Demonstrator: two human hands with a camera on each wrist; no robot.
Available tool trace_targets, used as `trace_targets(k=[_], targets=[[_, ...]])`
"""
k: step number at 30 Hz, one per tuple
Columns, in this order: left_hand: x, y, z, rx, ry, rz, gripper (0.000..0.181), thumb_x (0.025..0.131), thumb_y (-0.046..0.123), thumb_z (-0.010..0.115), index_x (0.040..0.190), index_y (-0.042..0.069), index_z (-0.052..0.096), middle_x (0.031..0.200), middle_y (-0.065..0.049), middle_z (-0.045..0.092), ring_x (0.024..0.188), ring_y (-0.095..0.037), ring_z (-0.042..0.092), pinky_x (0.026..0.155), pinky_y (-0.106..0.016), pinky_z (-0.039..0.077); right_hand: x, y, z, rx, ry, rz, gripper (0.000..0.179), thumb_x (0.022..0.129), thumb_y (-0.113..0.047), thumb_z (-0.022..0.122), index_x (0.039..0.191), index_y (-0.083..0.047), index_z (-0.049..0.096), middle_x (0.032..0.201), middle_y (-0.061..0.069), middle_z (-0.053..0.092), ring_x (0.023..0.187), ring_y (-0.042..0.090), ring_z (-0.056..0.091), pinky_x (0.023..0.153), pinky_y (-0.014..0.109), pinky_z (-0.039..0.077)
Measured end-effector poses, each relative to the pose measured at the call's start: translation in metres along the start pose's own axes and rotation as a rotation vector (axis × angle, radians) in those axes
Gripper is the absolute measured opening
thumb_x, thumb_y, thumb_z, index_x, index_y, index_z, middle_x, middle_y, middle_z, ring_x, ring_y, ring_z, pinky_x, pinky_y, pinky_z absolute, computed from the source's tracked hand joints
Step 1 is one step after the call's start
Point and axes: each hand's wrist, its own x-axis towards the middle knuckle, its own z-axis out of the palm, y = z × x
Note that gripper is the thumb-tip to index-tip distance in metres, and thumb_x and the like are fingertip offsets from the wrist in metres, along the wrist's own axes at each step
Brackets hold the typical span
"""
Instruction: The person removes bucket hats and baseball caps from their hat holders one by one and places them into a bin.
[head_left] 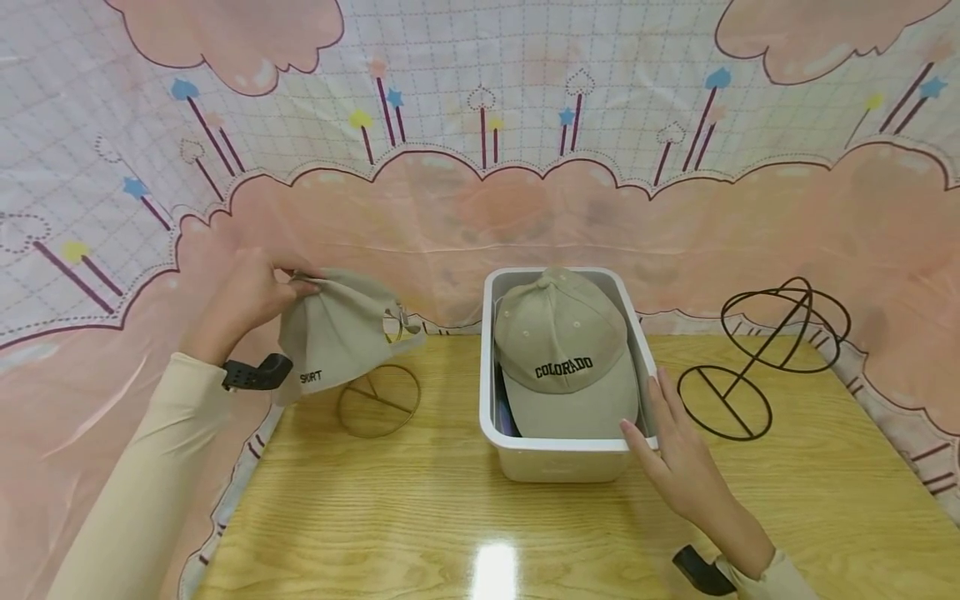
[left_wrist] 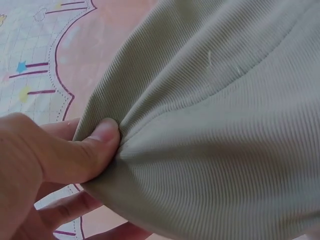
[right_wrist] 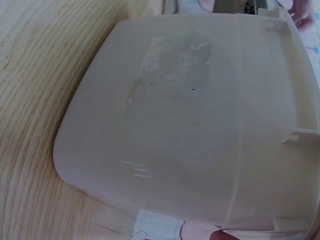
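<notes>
In the head view, my left hand [head_left: 258, 296] pinches the crown of a light grey-beige baseball cap [head_left: 337, 333] lettered SPORT. The left wrist view shows the thumb pressing a fold in the ribbed cap cloth [left_wrist: 210, 135]. This cap hangs tilted over a wire hat stand [head_left: 378, 402], whose upper part is mostly hidden by it. My right hand [head_left: 678, 450] rests on the front right corner of a white plastic bin [head_left: 562, 463], its fingers fairly straight. A khaki cap [head_left: 562, 333] lettered COLORADO lies in the bin, brim toward me. The right wrist view shows the bin's outer wall [right_wrist: 170, 120].
On the right of the wooden table [head_left: 420, 517] a black wire hat stand [head_left: 738, 375] stands bare. Behind the table hangs a pink and white printed cloth [head_left: 525, 217]. Something dark and bluish shows under the khaki cap's left edge in the bin.
</notes>
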Motion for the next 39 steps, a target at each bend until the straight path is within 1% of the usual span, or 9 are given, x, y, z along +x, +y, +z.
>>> trace_targets(k=[8, 13, 16, 21, 23, 28, 31, 35, 39], targets=[[-0.006, -0.008, -0.002, -0.042, -0.008, -0.060, 0.011, 0.080, 0.007, 0.074, 0.089, 0.001, 0.076, 0.093, -0.019, 0.070, 0.075, -0.023, 0.054, 0.060, -0.023, 0.038, 0.000, 0.000, 0.000, -0.002, -0.003, 0.004, 0.072, 0.098, -0.031, 0.051, 0.150, 0.001, 0.013, 0.157, 0.013, 0.000, 0.135, 0.047, 0.022, 0.093, 0.067, 0.031], [-0.016, -0.020, -0.001, -0.102, 0.008, -0.097, 0.018, 0.083, 0.012, 0.073, 0.097, 0.001, 0.075, 0.096, -0.019, 0.069, 0.079, -0.009, 0.054, 0.064, -0.018, 0.039, 0.000, 0.000, 0.000, 0.006, -0.008, 0.005, 0.072, 0.098, -0.031, 0.051, 0.151, 0.000, 0.012, 0.157, 0.012, -0.001, 0.136, 0.046, 0.021, 0.094, 0.067, 0.031], [-0.024, -0.026, -0.001, -0.132, 0.019, -0.145, 0.025, 0.086, 0.020, 0.071, 0.104, 0.004, 0.073, 0.093, -0.011, 0.070, 0.078, -0.003, 0.051, 0.065, -0.018, 0.038, 0.000, 0.000, 0.000, 0.002, -0.006, 0.005, 0.073, 0.098, -0.031, 0.051, 0.151, 0.000, 0.012, 0.158, 0.011, -0.001, 0.135, 0.046, 0.023, 0.093, 0.067, 0.032], [-0.039, -0.035, -0.002, -0.178, 0.047, -0.240, 0.035, 0.087, 0.029, 0.069, 0.111, 0.003, 0.070, 0.077, 0.017, 0.065, 0.073, -0.001, 0.050, 0.064, -0.018, 0.037, 0.000, 0.000, 0.000, 0.000, -0.007, 0.010, 0.073, 0.098, -0.032, 0.050, 0.151, -0.001, 0.011, 0.158, 0.011, -0.002, 0.134, 0.046, 0.024, 0.093, 0.066, 0.033], [-0.043, -0.038, -0.002, -0.224, 0.058, -0.258, 0.036, 0.088, 0.028, 0.068, 0.112, 0.001, 0.069, 0.075, 0.022, 0.062, 0.072, 0.000, 0.051, 0.062, -0.017, 0.039, 0.000, 0.000, 0.000, -0.001, -0.005, 0.008, 0.073, 0.098, -0.032, 0.050, 0.151, -0.001, 0.011, 0.158, 0.011, -0.002, 0.133, 0.047, 0.026, 0.092, 0.066, 0.034], [-0.048, -0.044, -0.002, -0.330, 0.106, -0.273, 0.033, 0.088, 0.026, 0.068, 0.110, 0.001, 0.070, 0.076, 0.021, 0.065, 0.070, 0.002, 0.054, 0.061, -0.014, 0.042, 0.000, 0.000, 0.000, -0.004, -0.002, 0.007, 0.073, 0.098, -0.032, 0.050, 0.151, 0.000, 0.012, 0.158, 0.011, -0.001, 0.131, 0.047, 0.029, 0.091, 0.065, 0.036], [-0.050, -0.049, -0.003, -0.342, 0.117, -0.294, 0.033, 0.087, 0.029, 0.069, 0.110, 0.006, 0.071, 0.078, 0.021, 0.066, 0.070, 0.004, 0.057, 0.061, -0.013, 0.043, 0.001, -0.001, 0.000, 0.001, -0.008, 0.008, 0.073, 0.098, -0.032, 0.050, 0.151, -0.001, 0.011, 0.158, 0.011, -0.002, 0.133, 0.047, 0.026, 0.093, 0.065, 0.034], [-0.052, -0.051, -0.004, -0.368, 0.118, -0.348, 0.033, 0.086, 0.029, 0.070, 0.112, 0.009, 0.071, 0.078, 0.023, 0.066, 0.070, 0.004, 0.058, 0.061, -0.012, 0.044, 0.001, -0.001, 0.000, 0.012, -0.006, 0.008, 0.073, 0.097, -0.032, 0.051, 0.151, 0.000, 0.012, 0.157, 0.012, -0.001, 0.135, 0.045, 0.022, 0.094, 0.066, 0.031], [-0.054, -0.054, 0.000, -0.457, 0.108, -0.383, 0.030, 0.088, 0.022, 0.068, 0.114, 0.007, 0.070, 0.079, 0.024, 0.065, 0.068, 0.003, 0.061, 0.061, -0.013, 0.048, 0.001, -0.001, -0.001, 0.020, -0.002, 0.010, 0.073, 0.097, -0.032, 0.051, 0.151, 0.000, 0.013, 0.157, 0.012, 0.000, 0.137, 0.045, 0.019, 0.096, 0.066, 0.029]])
